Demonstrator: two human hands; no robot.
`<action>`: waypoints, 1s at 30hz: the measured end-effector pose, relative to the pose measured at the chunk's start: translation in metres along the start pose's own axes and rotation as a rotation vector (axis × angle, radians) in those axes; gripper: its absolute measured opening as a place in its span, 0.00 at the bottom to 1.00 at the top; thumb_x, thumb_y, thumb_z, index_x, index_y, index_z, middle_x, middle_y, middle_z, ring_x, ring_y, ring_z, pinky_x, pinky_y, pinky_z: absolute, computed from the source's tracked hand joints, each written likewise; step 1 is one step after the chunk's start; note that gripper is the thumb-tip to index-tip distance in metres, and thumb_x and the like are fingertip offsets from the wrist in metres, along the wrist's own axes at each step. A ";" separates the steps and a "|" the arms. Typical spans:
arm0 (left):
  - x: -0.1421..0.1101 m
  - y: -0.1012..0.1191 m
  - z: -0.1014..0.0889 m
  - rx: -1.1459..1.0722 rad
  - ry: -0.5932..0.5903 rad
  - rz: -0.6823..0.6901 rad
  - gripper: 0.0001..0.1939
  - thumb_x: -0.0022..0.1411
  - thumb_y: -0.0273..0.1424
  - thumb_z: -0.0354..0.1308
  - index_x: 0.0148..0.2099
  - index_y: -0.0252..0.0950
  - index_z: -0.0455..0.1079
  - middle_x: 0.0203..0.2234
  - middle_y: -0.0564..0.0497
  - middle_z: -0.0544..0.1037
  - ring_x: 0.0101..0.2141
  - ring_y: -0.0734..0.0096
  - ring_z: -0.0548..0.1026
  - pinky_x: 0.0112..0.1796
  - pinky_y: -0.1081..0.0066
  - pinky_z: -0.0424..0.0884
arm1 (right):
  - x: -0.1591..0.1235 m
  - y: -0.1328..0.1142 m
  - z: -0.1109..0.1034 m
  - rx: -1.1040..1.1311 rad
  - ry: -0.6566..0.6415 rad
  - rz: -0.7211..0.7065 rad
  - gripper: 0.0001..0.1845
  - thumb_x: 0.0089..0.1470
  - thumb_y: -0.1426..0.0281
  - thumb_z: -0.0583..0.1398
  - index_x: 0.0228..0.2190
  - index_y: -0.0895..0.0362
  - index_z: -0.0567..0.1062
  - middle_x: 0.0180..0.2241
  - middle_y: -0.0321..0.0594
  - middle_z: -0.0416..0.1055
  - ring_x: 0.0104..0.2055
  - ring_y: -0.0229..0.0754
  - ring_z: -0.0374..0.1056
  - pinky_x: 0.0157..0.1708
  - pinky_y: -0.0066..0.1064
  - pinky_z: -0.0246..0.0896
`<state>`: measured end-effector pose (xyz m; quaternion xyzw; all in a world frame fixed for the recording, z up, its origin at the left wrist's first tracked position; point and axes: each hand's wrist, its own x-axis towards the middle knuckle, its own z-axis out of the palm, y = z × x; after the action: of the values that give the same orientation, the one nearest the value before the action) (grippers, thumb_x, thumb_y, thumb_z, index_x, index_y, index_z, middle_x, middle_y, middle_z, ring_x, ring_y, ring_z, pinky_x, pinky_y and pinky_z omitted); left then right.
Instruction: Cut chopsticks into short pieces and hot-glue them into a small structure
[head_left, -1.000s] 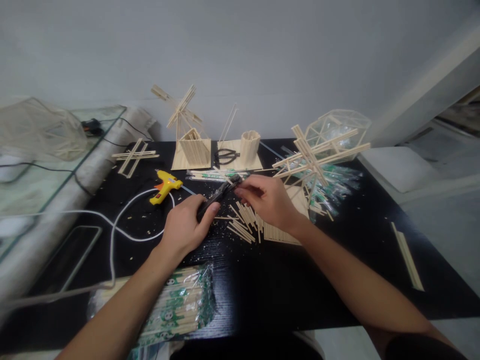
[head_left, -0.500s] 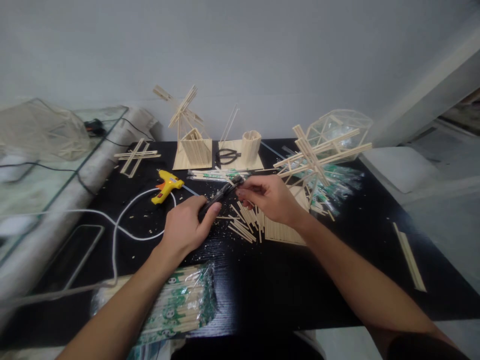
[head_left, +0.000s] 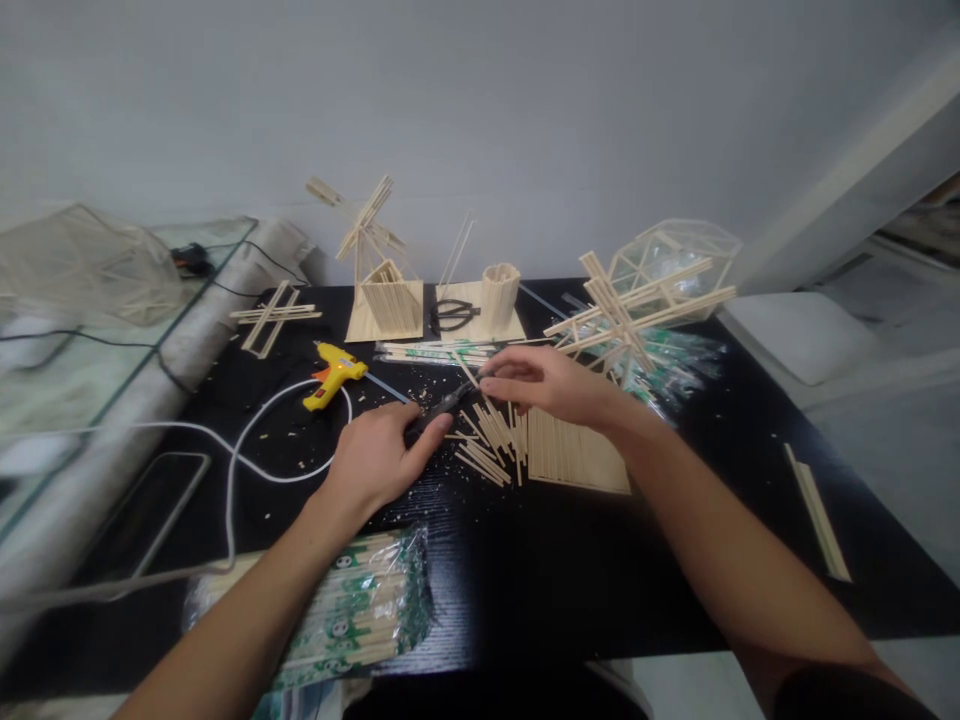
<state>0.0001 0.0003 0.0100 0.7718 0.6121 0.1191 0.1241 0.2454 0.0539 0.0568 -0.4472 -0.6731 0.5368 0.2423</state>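
Near the middle of the table my left hand (head_left: 381,452) is closed around a pair of dark pliers (head_left: 442,405), jaws pointing up and to the right. My right hand (head_left: 551,385) is pinched at the jaw end, which its fingers partly cover. A thin wooden stick (head_left: 464,368) runs from those fingertips toward the upper left. Below the pliers lies a loose pile of short cut sticks (head_left: 487,445), with small chips around it. Next to the pile, under my right wrist, is a flat panel of sticks (head_left: 577,458).
A yellow glue gun (head_left: 334,375) with a white cord lies left. Stick models stand behind: a windmill (head_left: 390,300), a round holder (head_left: 500,300) and a crossed-blade model (head_left: 619,310). A bag of wrapped chopsticks (head_left: 360,600) lies in front; two sticks (head_left: 817,515) lie right.
My right hand has opened out slightly and shifted over the jaw end of the pliers. The pliers' head has dropped a little, and the short stick beside it shows more clearly.
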 end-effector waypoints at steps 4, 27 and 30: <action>-0.002 0.001 0.001 0.021 -0.023 0.106 0.30 0.70 0.57 0.40 0.30 0.38 0.65 0.27 0.48 0.74 0.30 0.60 0.73 0.31 0.64 0.59 | -0.003 -0.001 0.001 0.145 -0.089 0.114 0.20 0.56 0.54 0.66 0.43 0.56 0.80 0.42 0.46 0.78 0.36 0.44 0.76 0.25 0.30 0.75; -0.004 0.006 0.003 0.075 0.000 0.134 0.33 0.71 0.57 0.39 0.28 0.38 0.69 0.24 0.48 0.74 0.27 0.62 0.73 0.29 0.65 0.58 | -0.006 0.001 0.005 0.283 -0.140 0.155 0.13 0.55 0.60 0.68 0.32 0.59 0.80 0.32 0.39 0.74 0.29 0.39 0.75 0.36 0.34 0.81; -0.002 0.004 0.005 0.099 0.017 0.095 0.33 0.70 0.58 0.41 0.26 0.39 0.68 0.23 0.47 0.75 0.27 0.61 0.73 0.28 0.66 0.56 | -0.006 0.002 0.004 0.247 -0.111 0.164 0.13 0.57 0.60 0.67 0.33 0.58 0.79 0.29 0.37 0.72 0.29 0.40 0.77 0.37 0.35 0.81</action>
<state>0.0052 -0.0022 0.0065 0.8040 0.5812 0.1009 0.0749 0.2460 0.0470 0.0550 -0.4371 -0.5755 0.6574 0.2135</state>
